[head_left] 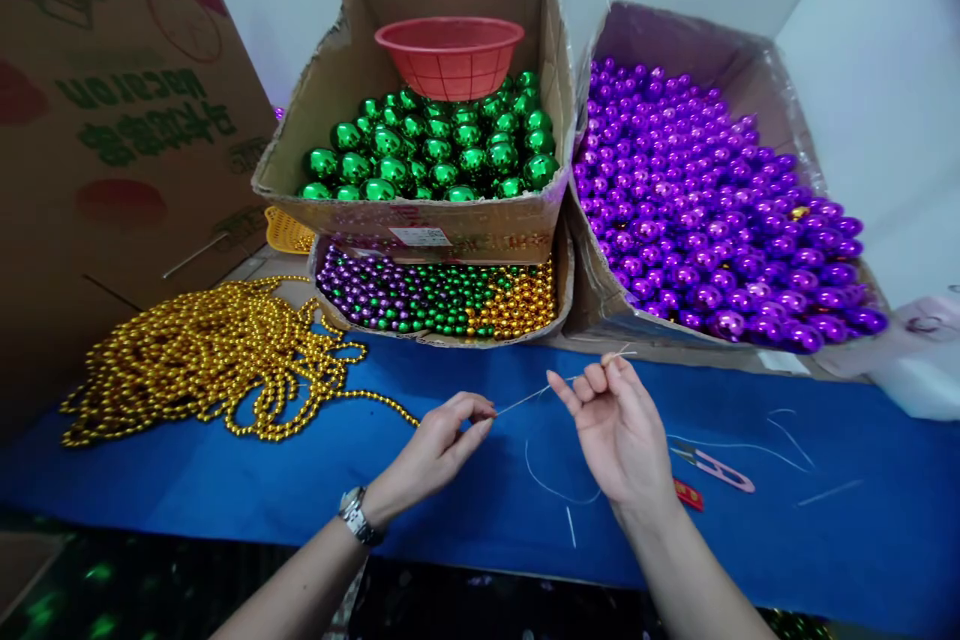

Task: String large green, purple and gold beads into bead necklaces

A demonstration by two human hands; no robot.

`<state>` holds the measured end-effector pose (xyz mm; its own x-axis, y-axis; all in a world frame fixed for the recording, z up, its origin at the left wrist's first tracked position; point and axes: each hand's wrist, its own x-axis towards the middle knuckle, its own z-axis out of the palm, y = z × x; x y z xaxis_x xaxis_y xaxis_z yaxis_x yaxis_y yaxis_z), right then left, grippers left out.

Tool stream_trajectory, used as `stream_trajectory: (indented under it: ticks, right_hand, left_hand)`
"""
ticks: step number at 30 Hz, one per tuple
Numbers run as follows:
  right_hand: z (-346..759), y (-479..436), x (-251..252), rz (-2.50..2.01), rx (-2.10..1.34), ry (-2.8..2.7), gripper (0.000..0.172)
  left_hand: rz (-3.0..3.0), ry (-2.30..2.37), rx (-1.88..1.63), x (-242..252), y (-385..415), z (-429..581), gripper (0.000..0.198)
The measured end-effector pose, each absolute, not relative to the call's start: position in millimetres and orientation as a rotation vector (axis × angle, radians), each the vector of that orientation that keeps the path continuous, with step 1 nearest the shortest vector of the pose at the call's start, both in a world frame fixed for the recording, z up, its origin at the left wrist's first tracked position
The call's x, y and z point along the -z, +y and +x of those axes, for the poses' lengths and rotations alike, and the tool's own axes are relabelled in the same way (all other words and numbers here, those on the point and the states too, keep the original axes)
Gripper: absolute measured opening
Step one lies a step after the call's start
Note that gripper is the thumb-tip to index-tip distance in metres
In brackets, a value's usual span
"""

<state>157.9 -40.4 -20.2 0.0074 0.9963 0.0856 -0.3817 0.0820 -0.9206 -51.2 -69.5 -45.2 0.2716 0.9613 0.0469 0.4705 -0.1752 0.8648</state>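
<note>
My left hand (pixel 442 445) is pinched shut on a thin white thread (pixel 534 395) above the blue table cover (pixel 225 480). The thread runs right to my right hand (pixel 619 420), whose fingers are curled around its other end, palm facing me. A loop of the thread hangs down between the two hands. A long gold bead string (pixel 217 360) lies piled at the left, its tail reaching towards my left hand. A watch sits on my left wrist.
At the back stand a cardboard box of green balls (pixel 435 155) with a red basket (pixel 450 50) on it, a box of purple balls (pixel 712 210), and a low tray of mixed small beads (pixel 442 300). Pink snips (pixel 716 468) and thread scraps lie right of my hands.
</note>
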Motion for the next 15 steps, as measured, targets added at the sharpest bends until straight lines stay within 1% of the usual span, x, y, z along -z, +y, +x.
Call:
stream_trajectory:
  ticks: [3,5,6,8,10,12,15]
  right_hand:
    - [149,-46,25,-0.914,-0.965,-1.297,0.012]
    - [140,-50,31,-0.901,-0.881,-1.452,0.009]
    - [137,-52,34,-0.889,-0.828,-1.597,0.011]
    - [132,-53,41,-0.876,-0.613,-1.989,0.018]
    - [132,-53,46,-0.9,-0.288,-2.335,0.026]
    - [137,-51,51,-0.951,-0.048,-2.46,0.027]
    - [147,-48,57,-0.992,0.087,-2.5,0.027]
  left_hand:
    - [1.889,1.353,-0.661,46,-67,-55,0.02]
    - [1.875,1.347,-0.624,45,-66,-55,0.022]
    - [1.823,1.313,-0.627,44,-65,-54,0.022]
    - [1.665,1.209,-0.64,40,-66,-53,0.023]
    - [1.555,1.156,-0.651,36,-67,-53,0.023]
    - [1.56,1.196,-0.637,32,-69,-55,0.024]
    - [1.656,1.267,-0.612,29,-72,-58,0.025]
